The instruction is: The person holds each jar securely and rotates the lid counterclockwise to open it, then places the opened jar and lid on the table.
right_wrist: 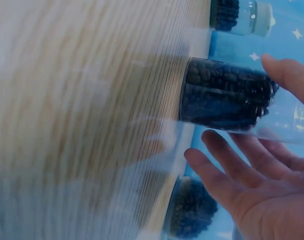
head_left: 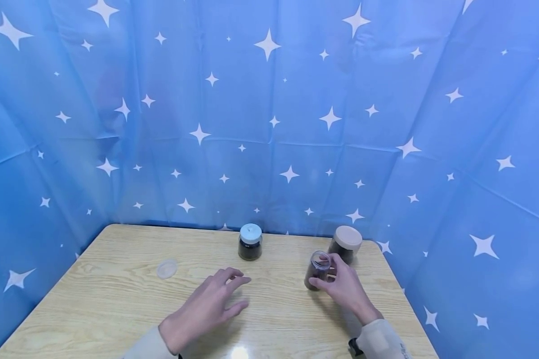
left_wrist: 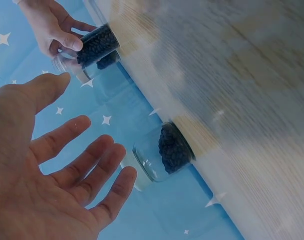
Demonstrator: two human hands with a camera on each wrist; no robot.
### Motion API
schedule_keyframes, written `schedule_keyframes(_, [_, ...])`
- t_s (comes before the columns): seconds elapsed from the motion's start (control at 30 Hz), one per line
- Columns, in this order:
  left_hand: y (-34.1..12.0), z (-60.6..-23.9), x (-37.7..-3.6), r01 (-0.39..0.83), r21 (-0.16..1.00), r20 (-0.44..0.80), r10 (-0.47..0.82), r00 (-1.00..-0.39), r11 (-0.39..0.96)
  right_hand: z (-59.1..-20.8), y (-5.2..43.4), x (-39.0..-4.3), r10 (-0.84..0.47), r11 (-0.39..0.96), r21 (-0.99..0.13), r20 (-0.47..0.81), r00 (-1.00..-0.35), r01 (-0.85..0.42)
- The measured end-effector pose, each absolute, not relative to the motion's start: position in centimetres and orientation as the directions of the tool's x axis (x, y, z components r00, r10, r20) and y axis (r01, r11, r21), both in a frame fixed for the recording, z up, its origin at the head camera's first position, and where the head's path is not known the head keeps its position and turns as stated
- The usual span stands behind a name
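An uncapped glass jar point(head_left: 316, 271) of dark beans stands on the table at the right. Around it is my right hand point(head_left: 343, 286), thumb on one side and fingers on the other. The right wrist view shows the thumb against the upper part of this bean jar point(right_wrist: 224, 95); some of the fingers look slightly apart from the glass. My left hand point(head_left: 211, 301) hovers over the table with relaxed, spread fingers and holds nothing. Beyond its fingertips stands a jar with a light blue lid point(head_left: 250, 242), its lower part filled with dark beans point(left_wrist: 174, 150).
A jar with a pinkish lid point(head_left: 346, 244) stands just behind the right hand, partly hidden. A clear round lid point(head_left: 167, 269) lies flat on the wooden table point(head_left: 94, 299) at the left. A blue star-patterned curtain point(head_left: 238, 109) hangs along the table's back and sides.
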State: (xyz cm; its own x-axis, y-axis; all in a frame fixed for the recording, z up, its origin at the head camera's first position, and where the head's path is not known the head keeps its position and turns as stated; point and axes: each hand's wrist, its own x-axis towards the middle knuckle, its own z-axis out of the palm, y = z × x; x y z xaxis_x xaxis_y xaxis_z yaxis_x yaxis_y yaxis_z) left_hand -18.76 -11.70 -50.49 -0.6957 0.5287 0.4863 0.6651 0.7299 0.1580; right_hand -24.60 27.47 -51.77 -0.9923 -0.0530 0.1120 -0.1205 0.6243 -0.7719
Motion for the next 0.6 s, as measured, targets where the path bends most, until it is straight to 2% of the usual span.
schedule_keyframes(0.3, [-11.2, -50.5, -18.7, 0.653, 0.171, 0.450, 0.532, -0.718, 0.737, -51.6, 28.6, -24.2, -0.107, 0.661, -0.730, 0.137, -0.985, -0.174])
schedule_keyframes(0.6, [-10.8, -50.3, -18.6, 0.655, 0.171, 0.444, 0.536, -0.718, 0.736, -50.9, 30.1, -23.5, -0.082, 0.670, -0.729, 0.116, -0.990, -0.141])
